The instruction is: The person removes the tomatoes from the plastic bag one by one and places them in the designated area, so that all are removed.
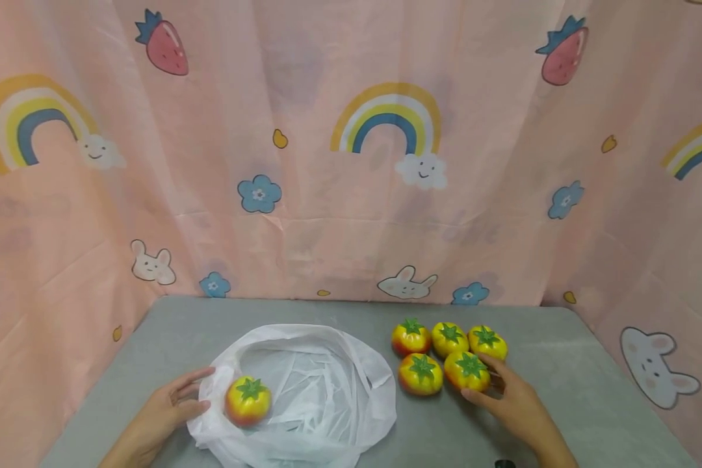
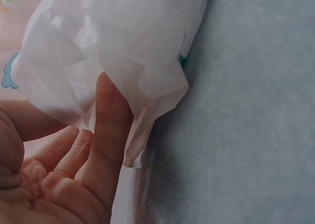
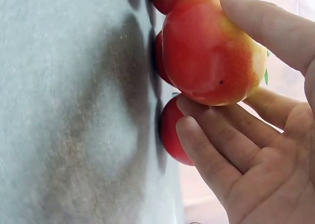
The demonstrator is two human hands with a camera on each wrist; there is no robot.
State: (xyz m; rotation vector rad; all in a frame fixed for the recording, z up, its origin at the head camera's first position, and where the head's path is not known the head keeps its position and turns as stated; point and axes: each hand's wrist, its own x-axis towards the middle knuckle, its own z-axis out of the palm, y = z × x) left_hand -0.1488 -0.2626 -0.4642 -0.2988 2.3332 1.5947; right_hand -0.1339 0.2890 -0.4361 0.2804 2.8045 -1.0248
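In the head view a white plastic bag (image 1: 374,377) lies with its mouth spread wide. Inside, near its left side, sits one yellow-red tomato (image 1: 247,402) with a green leafy top. My left hand (image 1: 160,413) touches the bag's left rim, thumb and fingers apart; the left wrist view shows these fingers (image 2: 110,120) against the thin crumpled plastic. To the right of the bag, my right hand (image 1: 517,403) grips a tomato (image 1: 467,372) between thumb and fingers. From the right wrist, that tomato (image 3: 211,51) shows its red underside.
Beside the held tomato are several others: a front-left one (image 1: 420,374), and a back row with left (image 1: 411,338), middle (image 1: 449,339) and right (image 1: 488,343) ones. A small black object (image 1: 505,464) shows at the grey table's (image 1: 561,370) near edge. A pink printed curtain (image 1: 304,253) surrounds the table.
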